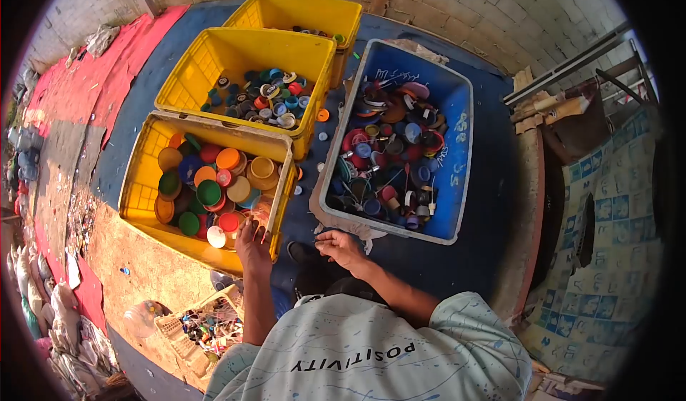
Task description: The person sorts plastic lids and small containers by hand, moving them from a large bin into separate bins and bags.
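My left hand (253,246) is at the near right corner of the front yellow crate (136,179), its fingers apart and reaching over the rim. Large round lids lie inside that crate, among them a green lid (208,192), an orange lid (228,159) and a white lid (216,236) close to the hand. Between the crates, below the near edge of the blue crate (457,165), my right hand (340,249) is closed in a pinch. Whatever its fingertips hold is too small to make out. Mixed caps and thin pieces fill the bottom of the blue crate.
A middle yellow crate (189,72) with mixed caps and a far yellow crate (307,8) stand behind. Loose caps, including an orange cap (323,115), lie between the crates. A pale basket (175,333) of small pieces is at lower left. A block wall (457,8) bounds the back.
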The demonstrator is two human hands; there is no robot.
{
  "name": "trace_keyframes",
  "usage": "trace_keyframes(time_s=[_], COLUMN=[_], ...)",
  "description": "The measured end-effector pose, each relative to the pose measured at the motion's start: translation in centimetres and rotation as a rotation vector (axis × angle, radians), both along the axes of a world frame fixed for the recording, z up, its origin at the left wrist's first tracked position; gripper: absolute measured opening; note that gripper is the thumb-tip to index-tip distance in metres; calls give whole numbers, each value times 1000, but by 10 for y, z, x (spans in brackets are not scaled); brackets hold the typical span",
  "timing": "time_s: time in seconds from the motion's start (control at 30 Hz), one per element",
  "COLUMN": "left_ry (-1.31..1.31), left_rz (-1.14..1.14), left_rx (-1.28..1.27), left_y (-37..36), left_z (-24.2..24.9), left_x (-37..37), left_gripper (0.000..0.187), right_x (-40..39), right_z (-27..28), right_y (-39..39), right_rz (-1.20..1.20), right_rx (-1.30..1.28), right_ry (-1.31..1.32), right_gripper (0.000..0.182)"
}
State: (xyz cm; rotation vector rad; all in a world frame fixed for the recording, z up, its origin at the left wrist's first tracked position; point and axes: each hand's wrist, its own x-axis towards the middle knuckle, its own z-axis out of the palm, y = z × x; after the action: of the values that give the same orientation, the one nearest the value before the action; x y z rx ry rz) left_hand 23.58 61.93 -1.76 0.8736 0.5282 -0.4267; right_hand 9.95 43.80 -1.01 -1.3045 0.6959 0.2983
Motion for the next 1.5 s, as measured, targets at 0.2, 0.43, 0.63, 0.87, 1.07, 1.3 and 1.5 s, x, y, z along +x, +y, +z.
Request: trace_keyframes(time_s=[0.2,0.43,0.63,0.87,1.07,1.3,1.5], left_ry=[-175,-85,89,-1,69,139,142], left_rz=[-152,-403,-589,-517,-387,-78,189], left_rx=[-10,-148,-88,-18,-98,-127,-119], left_y=[-114,-269,-352,-421,-498,-527,-491], left_z=[36,29,28,22,-21,-19,-22], left_x=[-27,-158,-245,-223,-207,-212,-206], left_gripper=[16,11,6,7,7,8,9], right_x=[-88,-258,-354,-336,-292,-214,-120], right_z=[25,27,25,16,-2,30,58], right_y=[-90,-202,-284,-368,-438,-526,-565], right_rz=[-253,-548,-856,-911,-625,-102,10], right_rx=[-17,-29,-78,-15,-32,-150,-234], right_ry=[-172,-120,-36,-138,-71,-18,-195], right_gripper=[30,27,22,24,23,29,30])
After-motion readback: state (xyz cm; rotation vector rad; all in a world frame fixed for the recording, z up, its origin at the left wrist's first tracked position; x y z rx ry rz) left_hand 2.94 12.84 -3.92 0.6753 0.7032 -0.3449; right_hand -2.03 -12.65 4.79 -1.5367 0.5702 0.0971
